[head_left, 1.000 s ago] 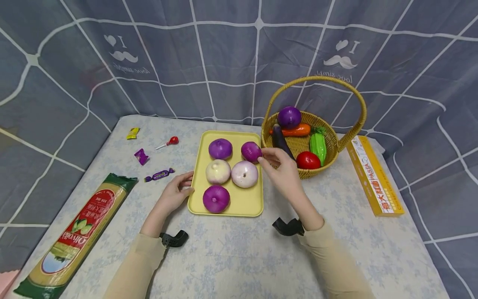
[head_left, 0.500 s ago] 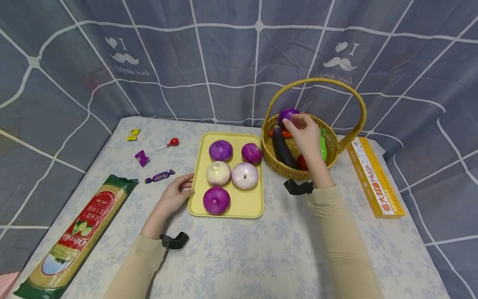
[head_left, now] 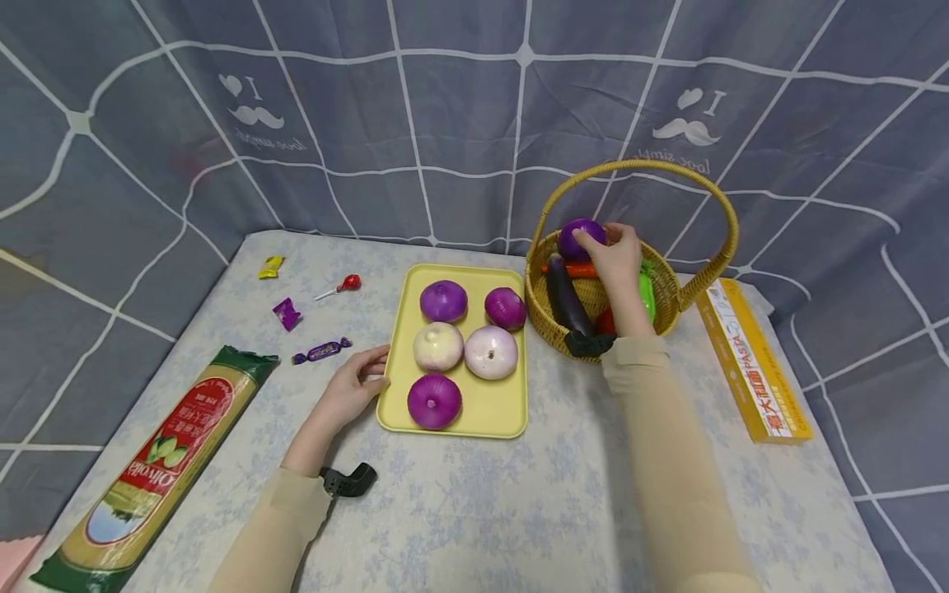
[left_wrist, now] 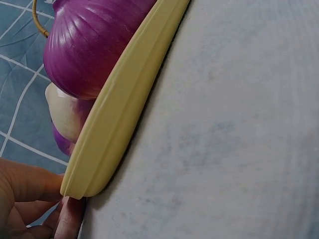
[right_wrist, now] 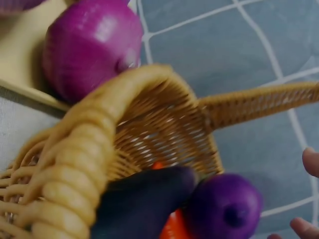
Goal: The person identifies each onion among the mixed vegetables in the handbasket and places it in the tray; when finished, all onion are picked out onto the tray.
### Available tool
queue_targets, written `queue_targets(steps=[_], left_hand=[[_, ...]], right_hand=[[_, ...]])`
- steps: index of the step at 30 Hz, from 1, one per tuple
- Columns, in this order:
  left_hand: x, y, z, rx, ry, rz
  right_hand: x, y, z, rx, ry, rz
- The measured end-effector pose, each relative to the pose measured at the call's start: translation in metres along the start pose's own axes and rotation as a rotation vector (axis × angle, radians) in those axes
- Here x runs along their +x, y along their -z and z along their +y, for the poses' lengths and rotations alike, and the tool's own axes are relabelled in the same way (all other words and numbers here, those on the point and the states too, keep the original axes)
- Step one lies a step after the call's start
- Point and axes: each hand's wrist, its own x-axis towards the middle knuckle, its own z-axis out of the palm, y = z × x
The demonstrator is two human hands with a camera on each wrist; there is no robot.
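Rested, as half a second before, at the near left edge of the yellow tray (head_left: pixel 507 416), the left hand (head_left: pixel 348 389), fingers loosely bent against the rim and gripping nothing. Reached deeper into the wicker basket (head_left: pixel 667 284) than before, the right hand (head_left: pixel 619 255), fingers curling over the purple onion (head_left: pixel 576 236) at the basket's far side above the eggplant (head_left: pixel 567 301). Read "PASTA" on the yellow box (head_left: pixel 752 362) to the right, "Olivoilà" on the spaghetti pack (head_left: pixel 151 473) at near left.

"Olivoila" on green pasta bag (head_left: pixel 159 469); "PASTA" on yellow box (head_left: pixel 752 362); "I" + mustache on backdrop (head_left: pixel 685 115).
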Motion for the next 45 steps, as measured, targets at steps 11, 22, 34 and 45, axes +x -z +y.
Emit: queue_targets(steps=[11, 22, 34, 45], left_hand=[[-0.002, -0.006, -0.002, -0.008, 0.002, 0.001], [-0.002, -0.007, 0.000, 0.005, 0.004, 0.015], [-0.002, -0.008, -0.002, 0.003, 0.012, 0.011], [-0.001, -0.002, 0.000, 0.008, 0.005, 0.016]], right_hand=[[0.017, -0.008, 0.014, 0.008, -0.141, -0.015], [0.027, -0.011, 0.018, 0.193, -0.312, -0.080], [0.027, -0.017, 0.020, 0.141, -0.339, -0.075], [0.018, -0.010, 0.007, 0.278, -0.368, -0.092]])
